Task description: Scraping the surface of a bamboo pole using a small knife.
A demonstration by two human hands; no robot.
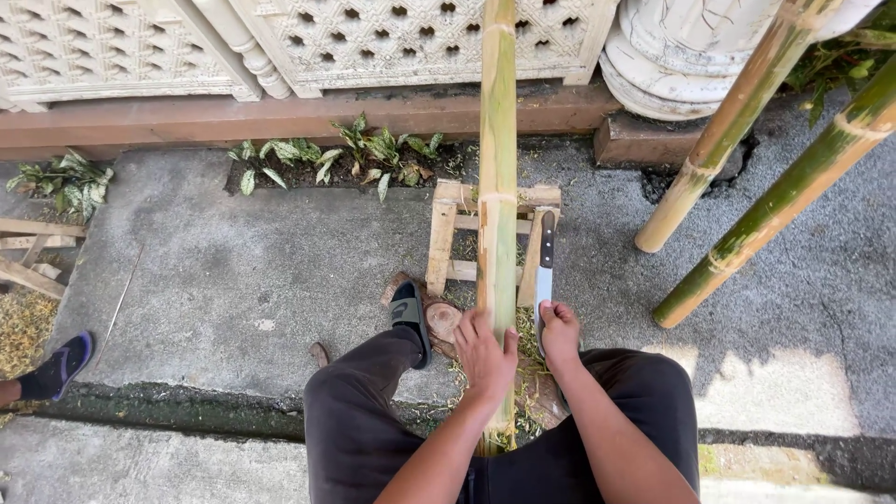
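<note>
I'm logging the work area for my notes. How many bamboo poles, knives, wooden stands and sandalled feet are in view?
Bamboo poles: 3 (one gripped by the left hand, two leaning at right)
Long knives: 1, in the right hand
Wooden stands: 1
Sandalled feet: 2 (the person's own, another person's)
Total: 7

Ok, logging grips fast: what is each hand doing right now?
Left hand: closed around the bamboo pole.
Right hand: closed on the handle of the long knife.
</note>
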